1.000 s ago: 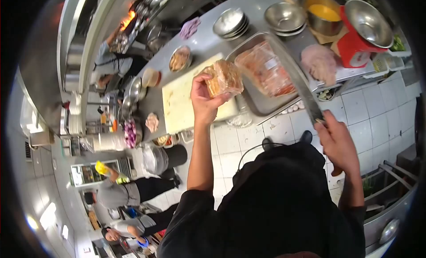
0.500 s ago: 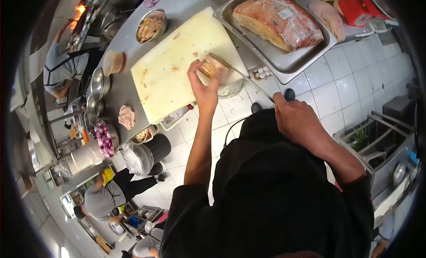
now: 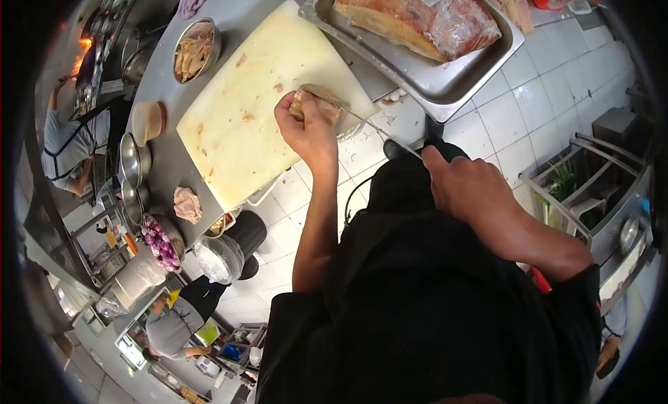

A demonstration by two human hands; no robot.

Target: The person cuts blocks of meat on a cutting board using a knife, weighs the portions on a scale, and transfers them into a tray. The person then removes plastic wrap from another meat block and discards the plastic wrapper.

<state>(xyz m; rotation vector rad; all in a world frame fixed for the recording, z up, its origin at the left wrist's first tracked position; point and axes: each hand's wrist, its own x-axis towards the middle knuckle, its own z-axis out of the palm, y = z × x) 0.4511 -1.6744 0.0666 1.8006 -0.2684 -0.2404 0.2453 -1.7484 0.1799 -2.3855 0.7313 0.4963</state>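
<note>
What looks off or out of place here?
The steel tray holding the wrapped meat juts past the counter edge over the floor tiles. Scraps dot the cutting board, where the left hand steadies a meat piece.

I wore a black short-sleeved top filling the lower middle of the frame, both forearms bare, black shoes below.

Bright overhead light, fisheye warp, dark vignette
</note>
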